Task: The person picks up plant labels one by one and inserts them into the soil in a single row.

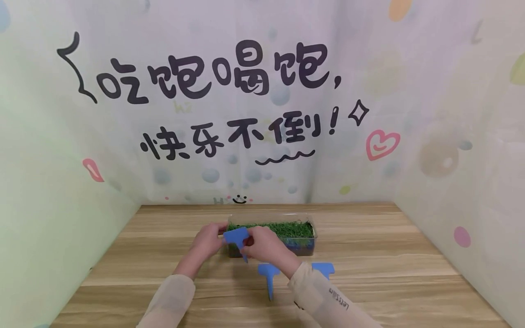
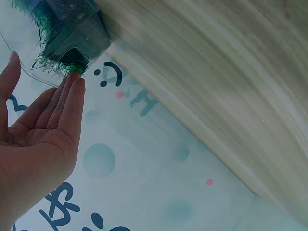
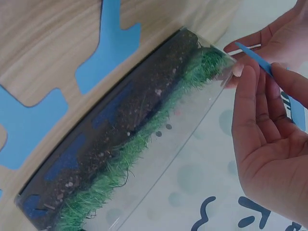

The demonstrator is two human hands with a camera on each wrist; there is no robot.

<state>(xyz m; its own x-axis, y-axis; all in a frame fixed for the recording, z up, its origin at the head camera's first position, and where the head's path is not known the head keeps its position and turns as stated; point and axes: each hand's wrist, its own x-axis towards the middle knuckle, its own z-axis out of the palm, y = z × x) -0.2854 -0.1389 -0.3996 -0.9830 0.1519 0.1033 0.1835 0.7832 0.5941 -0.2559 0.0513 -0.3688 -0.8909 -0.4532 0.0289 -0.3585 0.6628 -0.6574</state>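
Observation:
A clear plastic tray of dark soil topped with green grass stands mid-table. Both hands are at its left end. My right hand pinches a blue T-shaped plant label between thumb and fingers, its stake pointing down in front of the tray. In the right wrist view the label crosses the fingers beside the tray's corner. My left hand is held flat with straight fingers. Its fingertips touch the grassy corner of the tray, close behind the label's head.
Two more blue labels lie flat on the wooden table in front of the tray, near my right sleeve. Printed walls close in the table at the back and both sides.

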